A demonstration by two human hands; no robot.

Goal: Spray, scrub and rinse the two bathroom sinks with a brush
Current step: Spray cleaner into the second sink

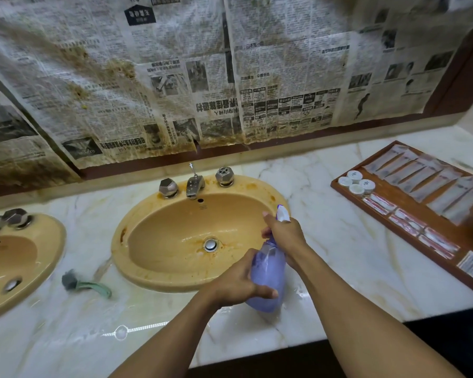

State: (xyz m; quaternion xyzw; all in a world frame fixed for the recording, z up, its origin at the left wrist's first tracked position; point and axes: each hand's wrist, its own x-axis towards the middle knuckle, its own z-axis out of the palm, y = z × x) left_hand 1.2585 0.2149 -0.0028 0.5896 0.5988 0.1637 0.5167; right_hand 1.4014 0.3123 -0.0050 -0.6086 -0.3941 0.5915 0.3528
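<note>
Clasping spray bottle (265, 279): left hand (238, 283) round body, right hand (284, 233) round neck; aiming nozzle (282, 214) above grip at sink (170, 241) stains.

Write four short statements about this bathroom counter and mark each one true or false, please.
1. The left hand grips the spray bottle by its body, and the right hand grips its neck. True.
2. The brush lies inside the centre sink. False: it lies on the counter, between the two sinks.
3. Newspaper covers the wall behind the taps. True.
4. The tray stands left of both sinks. False: it is on the right.
</note>
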